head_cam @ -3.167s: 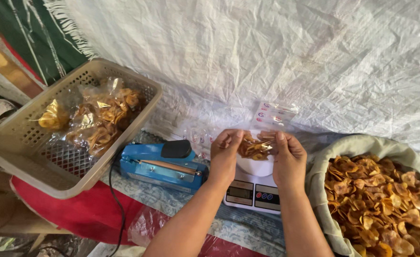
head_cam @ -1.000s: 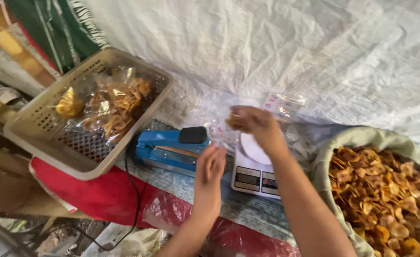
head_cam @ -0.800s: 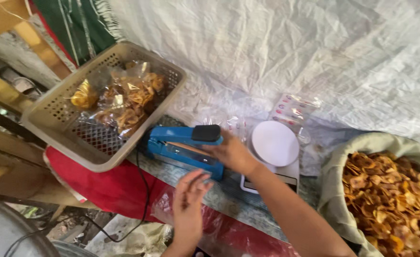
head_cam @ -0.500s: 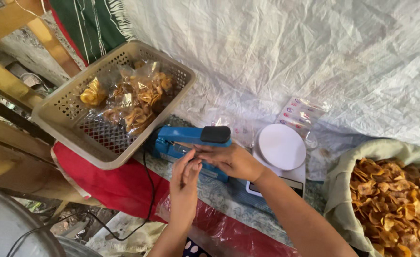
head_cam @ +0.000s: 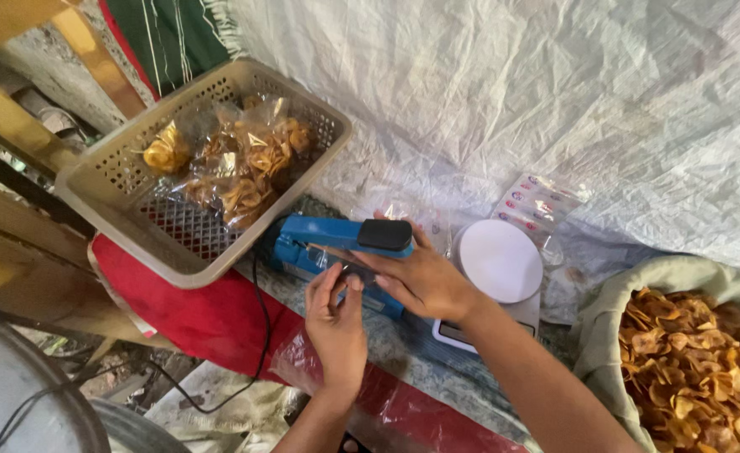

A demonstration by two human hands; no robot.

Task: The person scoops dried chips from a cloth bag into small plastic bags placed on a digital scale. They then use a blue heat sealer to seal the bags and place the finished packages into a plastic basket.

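My left hand [head_cam: 336,323] and my right hand [head_cam: 424,281] meet at a blue heat sealer [head_cam: 307,243] whose arm, tipped with a black handle [head_cam: 384,235], stands raised. Both hands pinch the mouth of a small clear plastic bag [head_cam: 346,270] over the sealer's bar, left fingers from the near side, right fingers from the right. What the bag contains is hidden under my right hand. The sealer's black cable [head_cam: 261,335] runs down toward the floor.
A beige perforated basket [head_cam: 118,172] with sealed bags of yellow chips [head_cam: 244,164] stands left of the sealer. A white-topped digital scale [head_cam: 500,260] sits to the right, empty clear bags [head_cam: 537,201] behind it. A cloth sack [head_cam: 604,335] of loose chips [head_cam: 697,369] fills the right corner.
My right hand carried the filled bag from the scale leftward to the sealer. My left hand came up to join it there. The view shifted left.
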